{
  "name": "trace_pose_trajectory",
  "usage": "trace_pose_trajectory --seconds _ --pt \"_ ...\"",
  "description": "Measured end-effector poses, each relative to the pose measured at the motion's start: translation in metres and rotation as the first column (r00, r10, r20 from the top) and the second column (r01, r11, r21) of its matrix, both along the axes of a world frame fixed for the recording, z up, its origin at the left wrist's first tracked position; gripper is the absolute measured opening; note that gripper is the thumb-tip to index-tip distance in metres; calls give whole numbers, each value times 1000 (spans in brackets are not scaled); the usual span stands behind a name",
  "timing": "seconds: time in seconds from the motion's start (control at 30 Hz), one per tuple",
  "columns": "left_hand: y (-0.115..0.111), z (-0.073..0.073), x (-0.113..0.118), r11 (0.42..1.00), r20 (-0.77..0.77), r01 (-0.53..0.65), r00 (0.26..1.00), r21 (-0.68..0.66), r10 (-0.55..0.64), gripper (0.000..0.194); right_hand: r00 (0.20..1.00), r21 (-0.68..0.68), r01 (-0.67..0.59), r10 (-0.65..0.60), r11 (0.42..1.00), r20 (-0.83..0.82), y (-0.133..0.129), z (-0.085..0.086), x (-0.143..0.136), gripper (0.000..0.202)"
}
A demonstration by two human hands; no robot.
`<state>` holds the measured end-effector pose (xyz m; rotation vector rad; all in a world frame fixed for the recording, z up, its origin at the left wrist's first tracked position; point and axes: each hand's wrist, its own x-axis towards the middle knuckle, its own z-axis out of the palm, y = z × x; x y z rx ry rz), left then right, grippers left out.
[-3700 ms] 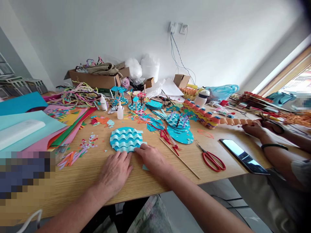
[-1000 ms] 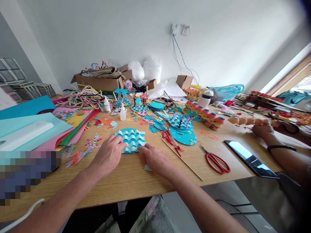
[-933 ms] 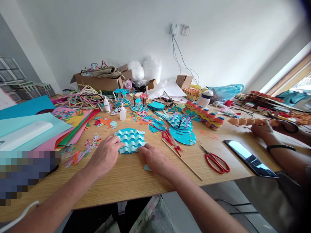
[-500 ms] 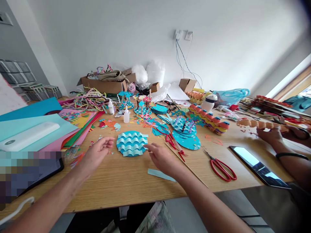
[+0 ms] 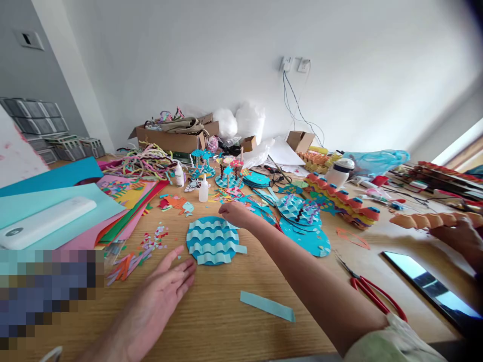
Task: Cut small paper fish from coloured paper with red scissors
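Observation:
A round blue card disc point(image 5: 213, 241) lies on the table, crossed by several wavy pale-blue paper strips. One strip end point(image 5: 240, 249) juts past its right side. My left hand point(image 5: 169, 281) is open at the lower left of the disc, fingers stretched with the tips close to its rim. Over the upper right rim is my right hand point(image 5: 234, 215), its fingers curled and pressed together. Whatever they hold, if anything, is hidden. A flat pale-blue paper strip point(image 5: 267, 305) lies below the disc. Behind it stands a white glue bottle point(image 5: 204, 191).
Red-handled scissors point(image 5: 372, 289) and a phone point(image 5: 426, 286) lie to the right. A co-worker's hand point(image 5: 460, 239) touches an orange egg-carton strip point(image 5: 418, 220). Coloured paper sheets point(image 5: 64, 216) are at left. More decorated discs point(image 5: 304, 231) lie beyond my right forearm.
My right hand has moved up from the disc's lower right to its upper right rim. The left hand has come down to the lower left and spread its fingers. The view has shifted.

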<state>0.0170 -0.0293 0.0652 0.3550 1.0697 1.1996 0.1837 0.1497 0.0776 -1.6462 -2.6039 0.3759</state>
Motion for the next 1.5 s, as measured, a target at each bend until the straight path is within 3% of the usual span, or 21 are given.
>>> trace_pose_trajectory --seconds 0.13,0.4,0.6,0.73,0.93,1.2,1.3,1.37,1.5 --pt "2 2 3 999 35 14 999 -42 -13 58 997 -85 -33 39 996 63 18 -5 -11 26" --pt "9 3 -1 998 -27 49 998 -28 -50 55 998 -214 5 7 977 55 17 2 -7 26" --pt "11 7 -2 1000 -76 -2 997 11 3 57 986 -354 88 -131 931 -99 14 1 13 23" --pt "18 6 -7 999 -68 -9 998 47 12 58 926 -449 96 -246 888 -287 11 2 28 15" --pt "30 14 -17 987 -27 -59 998 152 64 60 728 -625 -34 -409 780 -550 -8 5 53 17" --pt "60 29 -23 963 -39 -30 998 268 42 56 351 -730 -186 -649 658 -675 -84 -8 70 10" --pt "69 31 -23 964 -127 -20 990 265 55 45 215 -744 -199 -712 638 -668 -110 -16 66 8" --pt "68 34 -22 941 -228 -22 968 337 104 37 137 -753 -201 -743 627 -655 -123 -20 62 8" --pt "59 40 -19 849 -518 133 836 511 182 28 27 -773 -203 -786 601 -618 -136 -24 52 9"
